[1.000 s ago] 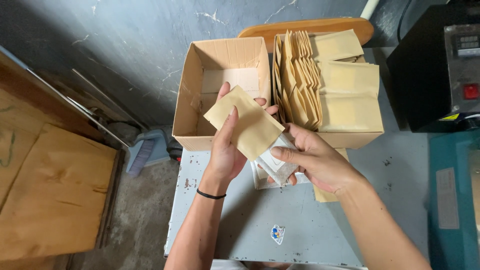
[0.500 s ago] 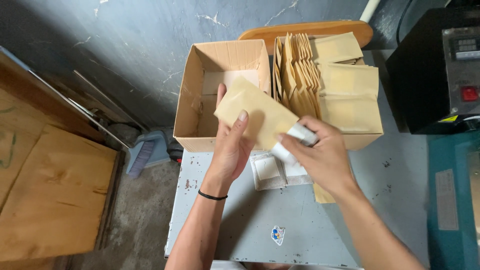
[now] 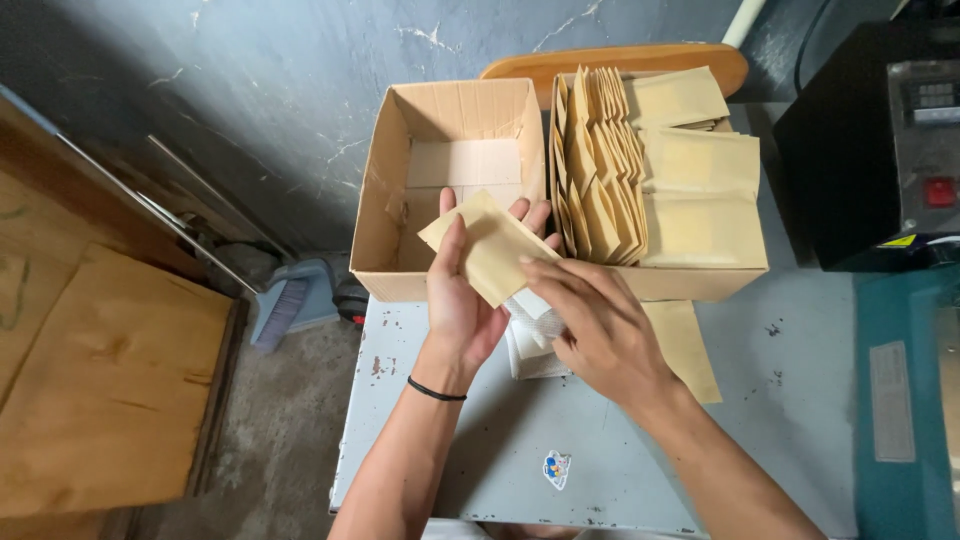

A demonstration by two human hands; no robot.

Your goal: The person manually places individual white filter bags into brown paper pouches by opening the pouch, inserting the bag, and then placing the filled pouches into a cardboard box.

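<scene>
My left hand [image 3: 462,310] holds a tan paper pouch [image 3: 490,245] by its lower edge, just in front of an open cardboard box [image 3: 385,195] that is nearly bare inside. My right hand [image 3: 598,325] grips the pouch's right corner, its fingers curled over a small white packet [image 3: 535,315] below the pouch. To the right stands a second cardboard box [image 3: 700,280] packed with several upright tan pouches [image 3: 598,175] and flat ones [image 3: 700,200].
A grey metal table [image 3: 520,440] carries both boxes and a loose flat pouch [image 3: 685,345]. A black machine [image 3: 870,150] stands at the right, with a teal surface [image 3: 905,400] below it. Wooden boards [image 3: 100,380] and a dustpan brush [image 3: 290,300] lie on the floor left.
The pouch has come down and toward me from over the boxes. My right hand has moved onto its corner and the white packet sits lower under it.
</scene>
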